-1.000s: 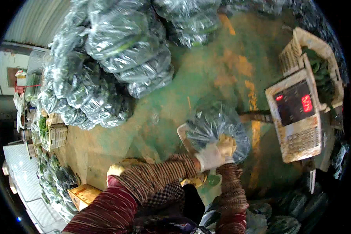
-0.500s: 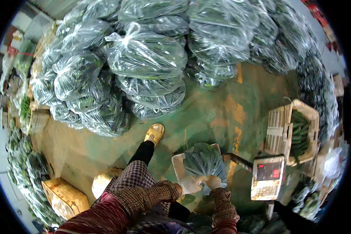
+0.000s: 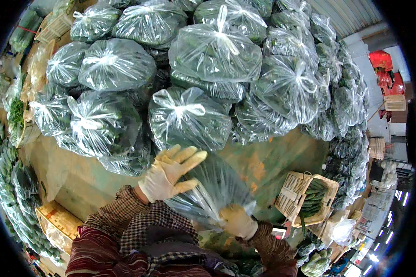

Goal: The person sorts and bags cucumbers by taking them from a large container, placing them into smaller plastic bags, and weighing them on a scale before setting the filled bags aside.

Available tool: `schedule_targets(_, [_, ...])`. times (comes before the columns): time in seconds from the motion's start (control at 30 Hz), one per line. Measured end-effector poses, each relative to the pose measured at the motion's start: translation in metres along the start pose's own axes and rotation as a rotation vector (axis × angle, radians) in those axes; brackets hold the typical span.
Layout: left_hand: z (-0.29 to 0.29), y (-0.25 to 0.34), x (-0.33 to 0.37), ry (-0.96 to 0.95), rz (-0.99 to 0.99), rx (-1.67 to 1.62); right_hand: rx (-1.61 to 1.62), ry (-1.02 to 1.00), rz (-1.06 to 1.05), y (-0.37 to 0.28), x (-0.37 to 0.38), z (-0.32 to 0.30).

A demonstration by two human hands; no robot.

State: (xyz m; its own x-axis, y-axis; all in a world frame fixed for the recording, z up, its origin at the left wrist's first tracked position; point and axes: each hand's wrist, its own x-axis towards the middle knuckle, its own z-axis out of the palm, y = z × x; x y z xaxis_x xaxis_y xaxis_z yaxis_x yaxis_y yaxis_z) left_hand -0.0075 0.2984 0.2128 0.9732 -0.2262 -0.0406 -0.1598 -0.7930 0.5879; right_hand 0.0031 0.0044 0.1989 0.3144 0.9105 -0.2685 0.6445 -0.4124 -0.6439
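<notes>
In front of me is a clear plastic bag with greenish contents, lifted off the floor and tilted. My right hand, in a whitish glove, is closed on the bag's near right end. At the bag's upper left, my left hand has its gloved fingers spread; whether the palm presses on the plastic cannot be made out. Just beyond is a tied bag of green produce, part of a tall stack. My right sleeve and the bag mostly hide the scale display.
A cream plastic crate of long green vegetables resembling cucumbers stands on the right. At the lower left is a yellowish crate. Piled bags curve across the far side. Green vegetables line the left edge.
The bag has risen from the scale and moved forward toward the stack. My left hand has let go of its gathered end and spread its fingers. The view has shifted up toward the stack.
</notes>
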Motion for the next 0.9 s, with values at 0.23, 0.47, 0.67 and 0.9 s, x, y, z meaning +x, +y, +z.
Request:
schedule_targets(0.23, [-0.027, -0.124, 0.083, 0.266, -0.193, 0.274, -0.312, 0.345, 0.049, 0.066, 0.201, -0.072])
schedule_targets(0.47, [0.005, -0.184, 0.136, 0.287, -0.512, 0.469, -0.418, 0.470, 0.437, 0.127, 0.285, -0.057])
schedule_targets(0.67, [0.010, -0.197, 0.174, 0.541, -0.516, 0.389, -0.446, 0.347, 0.514, 0.158, 0.301, -0.105])
schedule_targets(0.9, [0.031, -0.186, 0.126, 0.539, -0.422, 0.410, -0.207, 0.939, 0.640, 0.081, 0.221, -0.023])
